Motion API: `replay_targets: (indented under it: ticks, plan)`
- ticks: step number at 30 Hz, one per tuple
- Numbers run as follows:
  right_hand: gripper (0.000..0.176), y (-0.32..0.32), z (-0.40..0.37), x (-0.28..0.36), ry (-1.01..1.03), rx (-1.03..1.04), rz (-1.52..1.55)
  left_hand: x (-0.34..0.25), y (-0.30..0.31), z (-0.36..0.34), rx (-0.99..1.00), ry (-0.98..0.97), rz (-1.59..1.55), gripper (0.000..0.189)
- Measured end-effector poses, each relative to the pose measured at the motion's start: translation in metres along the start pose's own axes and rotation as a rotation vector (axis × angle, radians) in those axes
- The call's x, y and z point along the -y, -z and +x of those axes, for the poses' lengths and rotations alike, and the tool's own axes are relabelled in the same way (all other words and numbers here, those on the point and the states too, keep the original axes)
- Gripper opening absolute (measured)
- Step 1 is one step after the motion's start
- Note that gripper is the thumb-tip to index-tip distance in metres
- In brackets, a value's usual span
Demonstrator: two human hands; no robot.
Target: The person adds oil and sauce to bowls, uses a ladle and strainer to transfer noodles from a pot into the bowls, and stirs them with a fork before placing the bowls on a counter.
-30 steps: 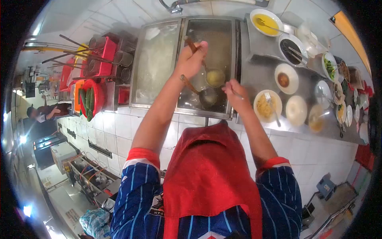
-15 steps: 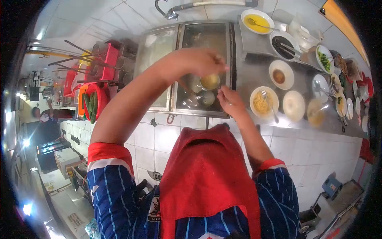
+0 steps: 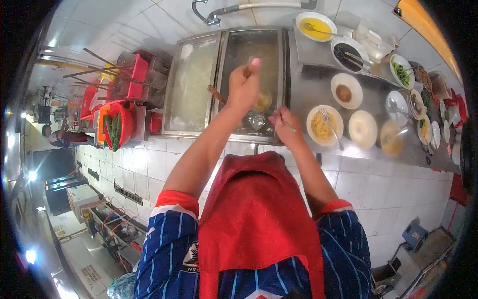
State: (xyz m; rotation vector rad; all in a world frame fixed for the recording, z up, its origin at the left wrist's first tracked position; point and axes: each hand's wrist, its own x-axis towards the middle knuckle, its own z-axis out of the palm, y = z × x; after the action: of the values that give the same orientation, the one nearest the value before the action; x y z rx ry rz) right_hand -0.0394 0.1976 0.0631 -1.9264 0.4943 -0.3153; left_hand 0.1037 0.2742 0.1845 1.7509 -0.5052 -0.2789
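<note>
Over the sunken basin of dark liquid [image 3: 249, 45], my left hand [image 3: 244, 89] is closed with its thumb stretched upward; what its fingers hold, if anything, is hidden. Just right of it in the liquid is a round strainer with yellowish contents [image 3: 263, 101]. A shiny rounded metal piece [image 3: 255, 120] lies nearer the front rim. To the left of my left hand, a wooden handle [image 3: 215, 93] leans across the basin divider. My right hand [image 3: 288, 127] is closed at the basin's front right corner, around a thin grey handle whose far end I cannot make out.
A steel counter [image 3: 308, 89] on the right bears a bowl of noodles with a fork [image 3: 321, 125], a cream bowl [image 3: 362, 129] and a bowl of brown sauce [image 3: 346, 94]. Red baskets [image 3: 137, 82] with long handles stand left. A faucet [image 3: 213, 20] hangs behind.
My left hand has moved left from above the basin's right side and now points its thumb upward. My right hand has moved slightly, staying near the front right corner.
</note>
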Motion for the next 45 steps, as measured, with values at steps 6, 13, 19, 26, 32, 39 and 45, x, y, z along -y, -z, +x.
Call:
replay_targets:
  ticks: [6, 13, 19, 26, 32, 39, 45]
  plan:
    - [0.014, 0.017, -0.015, 0.015, 0.077, 0.041, -0.078, 0.010, 0.015, -0.007, -0.083, -0.164, -0.082, 0.050]
    - [0.015, 0.066, -0.091, 0.048, 0.302, 0.037, -0.165, -0.039, 0.039, -0.010, -0.063, -0.529, -0.207, 0.053]
    - [0.012, 0.000, -0.096, 0.003, 0.234, 0.199, -0.114, -0.057, 0.040, -0.004, -0.122, -0.812, -0.182, 0.053]
    - [0.050, -0.069, -0.065, -0.044, 0.123, 0.469, -0.108, -0.095, 0.036, -0.011, -0.176, -1.024, -0.286, 0.057]
    - [0.059, -0.018, -0.067, -0.023, -0.114, 0.495, -0.307, -0.114, 0.051, -0.038, -0.144, -1.156, -0.258, 0.060]
    - [0.037, 0.067, 0.020, 0.129, -0.545, 0.528, 1.101, -0.105, 0.033, -0.065, 0.291, -1.346, 0.072, 0.038]
    - [0.018, 0.010, 0.055, 0.071, -0.473, 0.549, 1.175, -0.042, 0.011, -0.107, 0.449, -1.158, 0.303, 0.033]
